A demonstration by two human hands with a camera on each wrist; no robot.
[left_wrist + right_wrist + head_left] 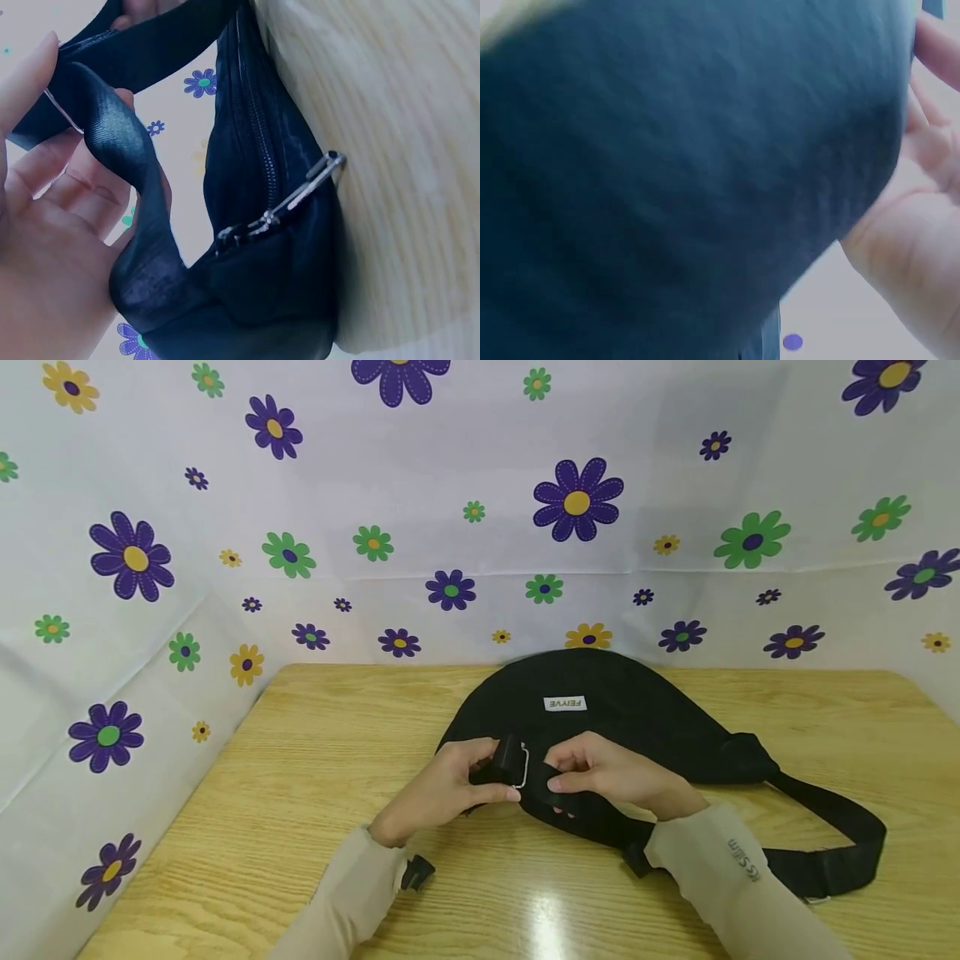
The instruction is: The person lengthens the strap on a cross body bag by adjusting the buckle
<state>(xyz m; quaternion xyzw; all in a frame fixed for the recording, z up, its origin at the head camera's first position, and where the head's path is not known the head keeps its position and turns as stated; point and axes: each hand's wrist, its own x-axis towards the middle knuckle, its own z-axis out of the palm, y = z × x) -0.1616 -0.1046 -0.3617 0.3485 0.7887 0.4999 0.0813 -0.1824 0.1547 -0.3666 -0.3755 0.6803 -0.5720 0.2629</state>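
Note:
A black sling bag (pixel 622 710) lies on the table, its white label (pixel 564 703) upside down in the head view. In front of it, my left hand (pixel 450 785) grips a folded part of the black strap (pixel 508 762) beside a thin metal slider (pixel 524 768). My right hand (pixel 603 772) pinches another stretch of the strap just right of the slider, thumb against fingers. In the left wrist view the webbing (pixel 120 131) loops from the slider down to the bag's end, near a zipper pull (pixel 304 187). Dark fabric (pixel 705 165) hides much of the right wrist view.
A black plastic buckle (pixel 417 872) lies beside the left sleeve, and another black fitting (pixel 637 858) by the right cuff. The rest of the strap (pixel 862 852) curves over the wooden table (pixel 247 827) at right. A flower-print cloth (pixel 480 468) hangs behind.

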